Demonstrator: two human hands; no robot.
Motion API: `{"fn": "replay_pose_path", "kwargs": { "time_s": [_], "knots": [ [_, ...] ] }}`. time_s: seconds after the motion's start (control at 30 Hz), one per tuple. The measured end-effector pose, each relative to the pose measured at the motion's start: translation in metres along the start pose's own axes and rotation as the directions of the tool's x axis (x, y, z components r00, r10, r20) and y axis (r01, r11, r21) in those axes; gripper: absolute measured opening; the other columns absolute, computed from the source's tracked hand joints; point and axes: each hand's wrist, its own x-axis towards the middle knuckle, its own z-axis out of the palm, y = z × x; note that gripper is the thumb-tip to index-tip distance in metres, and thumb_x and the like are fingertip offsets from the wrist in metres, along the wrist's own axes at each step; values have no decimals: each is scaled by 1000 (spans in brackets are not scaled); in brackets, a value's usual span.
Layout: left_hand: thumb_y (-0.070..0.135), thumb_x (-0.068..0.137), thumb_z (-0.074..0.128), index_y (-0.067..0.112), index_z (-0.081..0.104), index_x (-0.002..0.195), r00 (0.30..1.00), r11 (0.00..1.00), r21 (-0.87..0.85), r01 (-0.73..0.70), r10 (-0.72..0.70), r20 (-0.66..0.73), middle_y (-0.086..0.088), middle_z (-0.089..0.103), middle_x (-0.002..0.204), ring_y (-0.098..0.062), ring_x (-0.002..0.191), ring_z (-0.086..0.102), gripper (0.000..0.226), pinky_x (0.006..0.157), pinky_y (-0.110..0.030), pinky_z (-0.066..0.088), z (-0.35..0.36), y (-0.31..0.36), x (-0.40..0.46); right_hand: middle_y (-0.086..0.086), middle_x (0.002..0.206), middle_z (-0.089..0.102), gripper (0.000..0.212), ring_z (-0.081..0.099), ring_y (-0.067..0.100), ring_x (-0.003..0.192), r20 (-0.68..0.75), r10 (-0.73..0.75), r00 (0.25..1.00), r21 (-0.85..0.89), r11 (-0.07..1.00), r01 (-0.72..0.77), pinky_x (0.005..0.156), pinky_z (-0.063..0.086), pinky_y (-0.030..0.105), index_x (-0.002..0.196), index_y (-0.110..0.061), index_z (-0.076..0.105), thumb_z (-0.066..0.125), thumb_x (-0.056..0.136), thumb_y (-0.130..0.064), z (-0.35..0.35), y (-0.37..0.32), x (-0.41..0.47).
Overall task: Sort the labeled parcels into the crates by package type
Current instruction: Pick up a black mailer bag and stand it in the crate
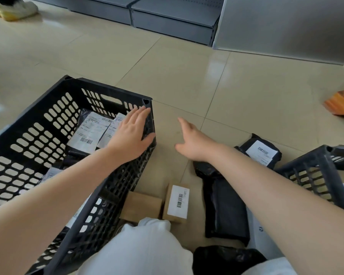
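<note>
L hand (pixel 131 133) is flat, fingers straight and together, reaching over the right rim of the big black crate (pixel 48 124) near its far right corner; fingertips at the corner post, thumb by the rim's outer side. It holds nothing. R hand (pixel 191 141) hangs over bare floor (pixel 187 66) just right of that crate, fingers stretched fwd, thumb out to the side, also w/ nothing in it.

Inside the big crate, under and left of the L hand: several black poly mailers w/ white barcode labels, the clearest one (pixel 89 132) lying face up towards the far wall, more along the near side, partly hidden by the L forearm.

On the floor btw the two crates: two small cardboard boxes side by side near the person's knee, a plain one (pixel 141 207) touching the crate's wall and a labeled one (pixel 177 203) just right of it. Right of these, a long black mailer (pixel 224 211) w/ no label showing, and beyond it, under the R forearm, a black mailer w/ label up (pixel 260 151), next to the second crate (pixel 316 171) at the right edge. Another black bag (pixel 226 259) lies at the bottom, by the white-trousered knee (pixel 143 249).

Far off: grey metal shelving (pixel 171 14), an orange item (pixel 342 102) at right, a pale shoe (pixel 14 8) top left.
</note>
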Motion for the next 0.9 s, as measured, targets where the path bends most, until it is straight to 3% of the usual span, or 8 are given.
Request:
{"fn": "replay_pose_path", "kwargs": {
  "time_s": [0.07,0.17,0.27,0.33,0.43,0.67,0.77,0.9],
  "knots": [
    [37,98,52,17,17,157,999,1000,-16,-18,19,30,-4,16,164,-19,153,3,72,124,-41,9,13,14,-2,11,164,17,85,43,30,134,-24,47,999,26,999,-46,104,38,35,159,-23,-5,53,97,-29,-13,16,-3],
    [34,97,54,16,20,156,996,998,-53,16,-11,90,-4,17,164,-20,152,5,70,123,-37,8,35,27,-9,13,138,47,80,50,24,94,-30,157,987,53,986,-155,73,38,30,159,-22,1,51,96,-27,-30,45,-6],
    [32,98,54,17,20,156,971,970,-166,177,-144,191,-6,17,163,-24,151,10,69,121,-37,12,58,33,-15,10,112,53,76,55,22,84,-5,275,962,115,955,-272,68,39,29,158,-21,8,50,96,-26,-37,75,-11],
    [31,99,53,16,20,156,934,922,-235,308,-246,259,-7,20,163,-25,150,14,68,120,-39,17,72,35,-18,11,113,55,73,57,25,95,10,319,948,121,940,-318,74,39,29,158,-20,11,50,96,-25,-36,93,-11],
    [29,99,54,14,23,155,892,888,-241,393,-305,333,-7,24,161,-25,148,21,66,119,-40,23,86,29,-22,14,144,47,72,49,30,125,53,370,927,91,923,-374,91,38,30,158,-19,14,51,96,-26,-31,120,-12],
    [32,98,53,25,31,153,801,807,-213,550,-439,407,-2,30,158,-24,138,40,60,102,-36,42,107,12,-28,10,154,38,63,38,29,139,93,404,910,-2,914,-405,108,34,32,153,-20,32,52,94,-24,-7,174,-14],
    [33,98,52,26,32,151,778,779,-225,586,-463,424,-1,36,155,-17,114,53,57,87,-32,46,115,8,-34,9,157,30,46,31,33,143,99,367,925,-128,926,-354,113,27,33,141,-26,50,50,96,-21,5,190,-10],
    [29,98,52,26,33,151,772,778,-225,587,-454,445,-2,33,157,-8,95,48,56,80,-24,38,128,8,-40,4,166,10,34,7,31,150,82,327,941,-262,918,-296,118,22,39,124,-29,64,48,96,-18,12,208,-4]
  ]
}}
